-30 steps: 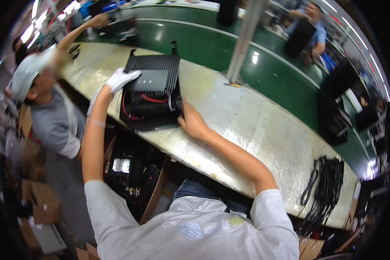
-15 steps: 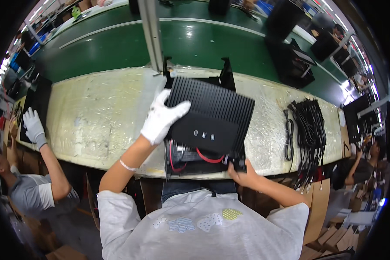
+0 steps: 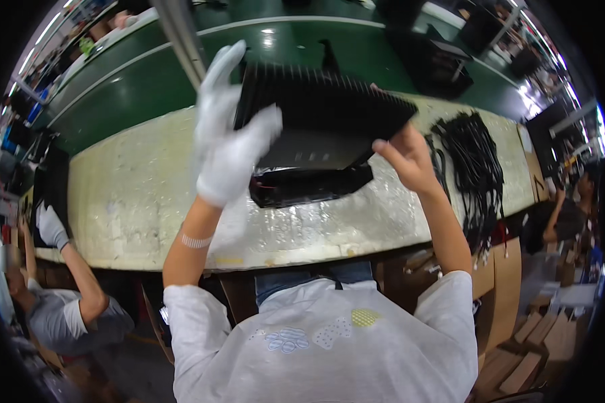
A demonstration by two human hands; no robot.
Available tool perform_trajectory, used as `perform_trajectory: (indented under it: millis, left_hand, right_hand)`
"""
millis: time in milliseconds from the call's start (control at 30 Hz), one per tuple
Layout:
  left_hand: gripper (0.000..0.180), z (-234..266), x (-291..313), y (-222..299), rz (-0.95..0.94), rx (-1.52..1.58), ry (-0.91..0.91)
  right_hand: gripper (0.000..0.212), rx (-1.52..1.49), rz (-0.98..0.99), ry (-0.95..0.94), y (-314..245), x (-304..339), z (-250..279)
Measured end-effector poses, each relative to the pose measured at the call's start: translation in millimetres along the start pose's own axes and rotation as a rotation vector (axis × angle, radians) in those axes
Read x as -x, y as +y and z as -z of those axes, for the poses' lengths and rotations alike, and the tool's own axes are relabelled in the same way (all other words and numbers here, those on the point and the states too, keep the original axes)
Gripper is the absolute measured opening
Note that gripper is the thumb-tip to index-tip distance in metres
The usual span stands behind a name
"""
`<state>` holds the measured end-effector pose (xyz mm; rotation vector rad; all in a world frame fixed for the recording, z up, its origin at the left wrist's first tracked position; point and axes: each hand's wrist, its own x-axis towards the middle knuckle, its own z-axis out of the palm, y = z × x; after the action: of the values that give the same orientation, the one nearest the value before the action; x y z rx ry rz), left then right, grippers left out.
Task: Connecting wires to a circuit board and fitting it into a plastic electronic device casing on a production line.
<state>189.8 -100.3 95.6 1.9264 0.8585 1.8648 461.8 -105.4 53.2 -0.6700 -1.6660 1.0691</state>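
A black panel [image 3: 309,124] with a ribbed far edge and a row of three small marks is tilted up over an open black housing [image 3: 316,188] on the table. My right hand [image 3: 410,158] grips the panel's right edge, its thumb on the face and its fingers behind. At the left edge is my left hand [image 3: 228,144] in a white glove, blurred by motion. Its fingers stretch upward beside the panel and its thumb spreads over the face. Most of the housing's inside is hidden; a bit of red wire shows at its left.
The long table [image 3: 134,181] is covered in clear film. On its right lies a pile of black cables [image 3: 474,154]. A metal post [image 3: 179,37] rises beyond the far edge. At far left works a person with a gloved hand [image 3: 50,227]; cardboard [image 3: 501,295] stands lower right.
The panel has tilted up and moved away from me, and the housing has shifted farther back too. My right hand has gone from the housing's near corner to the panel's right edge.
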Motion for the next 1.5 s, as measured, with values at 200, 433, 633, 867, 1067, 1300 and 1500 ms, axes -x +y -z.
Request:
perform_trajectory:
  millis: [200, 433, 633, 867, 1067, 1300, 1500]
  left_hand:
    - [0.032, 35, 148, 42, -0.652, -0.249, -0.549]
    - [0.032, 44, 227, 10, -0.613, -0.524, -0.865]
    - [0.079, 47, 207, 19, -0.157, -0.339, -0.942]
    - [0.045, 2, 167, 42, 0.066, -0.121, -0.554]
    - [0.059, -110, 91, 51, 0.654, 0.780, -0.436]
    - [0.027, -88, -10, 84, 0.380, 1.337, 0.115]
    - [0.025, -59, -61, 55, 0.196, 1.098, 0.444]
  right_hand:
    - [0.043, 0.748, 0.036, -0.574, -12, 96, 36]
    - [0.037, 1.619, -0.308, 0.227, 42, 172, 148]
    - [0.022, 1.612, -0.204, 0.278, 56, 181, 166]
    - [0.012, 1.307, -0.140, 0.566, -59, 135, 129]
    - [0.012, 0.488, -0.188, 0.326, -108, 53, -9]
    - [0.068, -0.255, -0.378, -0.124, -13, 68, -20]
    - [0.054, -0.292, -0.357, -0.382, 5, 95, -47]
